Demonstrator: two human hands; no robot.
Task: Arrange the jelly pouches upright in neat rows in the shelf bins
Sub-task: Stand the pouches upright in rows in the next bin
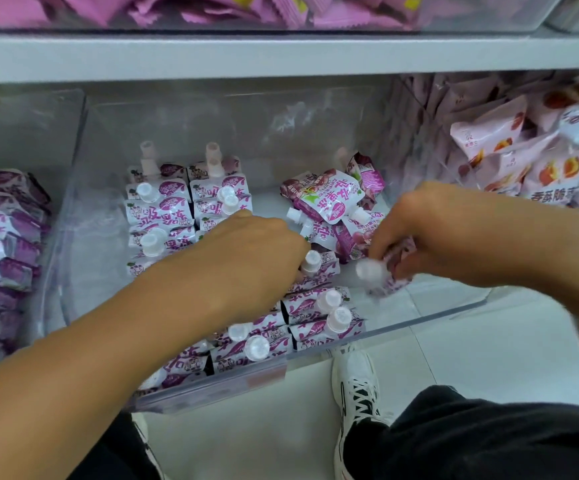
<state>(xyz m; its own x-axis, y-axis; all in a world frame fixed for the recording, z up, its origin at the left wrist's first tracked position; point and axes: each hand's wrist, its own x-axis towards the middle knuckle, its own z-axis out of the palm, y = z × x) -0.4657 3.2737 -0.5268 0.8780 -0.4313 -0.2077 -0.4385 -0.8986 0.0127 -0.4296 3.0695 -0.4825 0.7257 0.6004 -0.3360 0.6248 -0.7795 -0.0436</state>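
A clear plastic bin on the middle shelf holds purple-and-white jelly pouches with white caps. Upright pouches stand in rows along the bin's left and front. A loose heap of pouches lies flat at the back right. My left hand reaches into the bin and rests on the upright rows, its fingers hidden among the pouches next to a capped pouch. My right hand grips a blurred pouch by its upper part, cap toward me, just above the bin's right front area.
To the left a neighbouring bin holds purple packets; to the right lie pink snack bags. A shelf board runs above, with pink packets on top. Below, white floor tiles and my shoe.
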